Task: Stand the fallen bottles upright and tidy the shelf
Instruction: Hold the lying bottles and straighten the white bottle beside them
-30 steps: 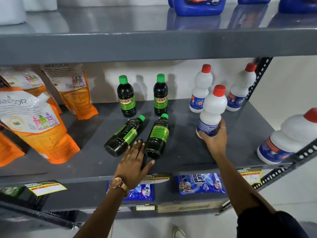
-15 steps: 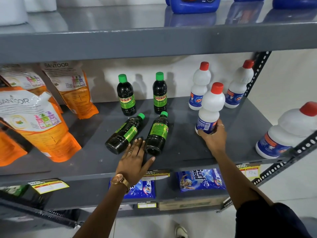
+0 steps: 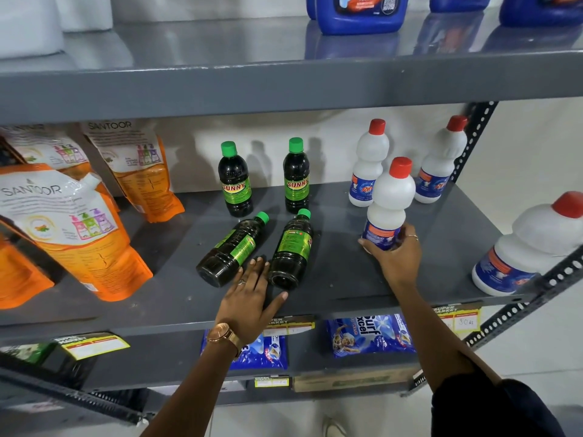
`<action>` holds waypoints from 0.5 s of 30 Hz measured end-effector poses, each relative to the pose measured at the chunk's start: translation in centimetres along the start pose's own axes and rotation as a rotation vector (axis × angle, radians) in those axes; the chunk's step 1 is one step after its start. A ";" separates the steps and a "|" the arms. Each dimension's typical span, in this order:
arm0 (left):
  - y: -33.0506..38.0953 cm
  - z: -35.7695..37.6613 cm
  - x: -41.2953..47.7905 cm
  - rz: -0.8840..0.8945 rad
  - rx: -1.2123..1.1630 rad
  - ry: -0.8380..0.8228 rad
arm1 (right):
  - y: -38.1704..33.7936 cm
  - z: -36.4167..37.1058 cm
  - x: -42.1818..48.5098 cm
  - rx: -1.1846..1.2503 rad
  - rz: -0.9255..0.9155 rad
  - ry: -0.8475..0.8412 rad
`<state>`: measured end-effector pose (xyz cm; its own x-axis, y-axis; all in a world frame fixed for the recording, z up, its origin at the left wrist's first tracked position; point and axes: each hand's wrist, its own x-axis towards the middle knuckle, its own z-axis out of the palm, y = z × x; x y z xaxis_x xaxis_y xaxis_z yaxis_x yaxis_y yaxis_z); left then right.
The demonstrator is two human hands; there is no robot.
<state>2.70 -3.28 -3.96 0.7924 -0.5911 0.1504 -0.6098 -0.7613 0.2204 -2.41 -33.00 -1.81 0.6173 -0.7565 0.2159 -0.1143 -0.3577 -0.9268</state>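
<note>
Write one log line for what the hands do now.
left hand: flat between two fallen dark bottles | right hand: gripping upright white bottle | shelf: untidy

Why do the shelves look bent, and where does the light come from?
Head view: the wide-angle lens bows the upper shelf and splays the slotted upright; the standing green-capped bottles throw shadows on the back wall up and rightward, so light comes from the front left.

Wall: plain white wall (image 3: 195, 152) behind the rack, carrying soft shadows.
Furniture: grey metal rack, upper board (image 3: 284, 83) above a middle board (image 3: 347, 279).
Upright: perforated dark post (image 3: 473, 134) at the right rear corner.
Floor: pale floor (image 3: 520, 357) beneath, right of the rack.
Light: even and bright, glossy sheen on the upper board.
</note>
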 end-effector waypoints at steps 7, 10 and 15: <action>0.1 -0.1 -0.1 0.005 -0.016 0.019 | -0.1 0.0 0.0 -0.023 -0.027 0.007; 0.1 -0.1 -0.1 0.007 -0.018 0.024 | 0.3 -0.1 -0.2 0.023 0.010 -0.037; 0.0 -0.1 -0.1 0.004 -0.011 0.021 | -0.1 -0.2 -0.4 0.013 0.024 0.038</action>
<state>2.63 -3.23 -3.87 0.7903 -0.5882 0.1718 -0.6127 -0.7560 0.2304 -2.78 -32.78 -1.78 0.5843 -0.7851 0.2052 -0.1182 -0.3325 -0.9357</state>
